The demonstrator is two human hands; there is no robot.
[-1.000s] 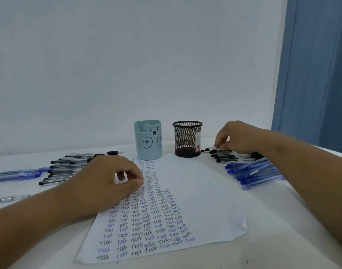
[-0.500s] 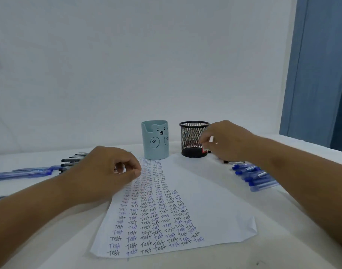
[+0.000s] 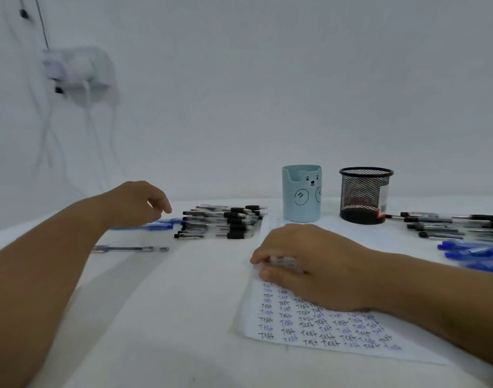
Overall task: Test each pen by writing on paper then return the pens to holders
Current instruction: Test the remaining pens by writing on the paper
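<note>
White tabletop (image 3: 183,317): right hand (image 3: 312,264) gripped light, stiff, likely slippery pen (image 3: 284,261) mid-barrel on paper (image 3: 337,340); left hand (image 3: 136,203) relaxed, empty, left of paper.

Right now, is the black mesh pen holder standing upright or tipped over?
Upright. The black mesh pen holder stands on its round base on the table, open rim facing up, beside the blue bear holder.

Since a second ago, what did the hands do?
The right hand left the black pens on the right and came onto the paper, its grip round a pen. The left hand lifted off the paper toward the left pen pile. Both holders stayed put.
</note>
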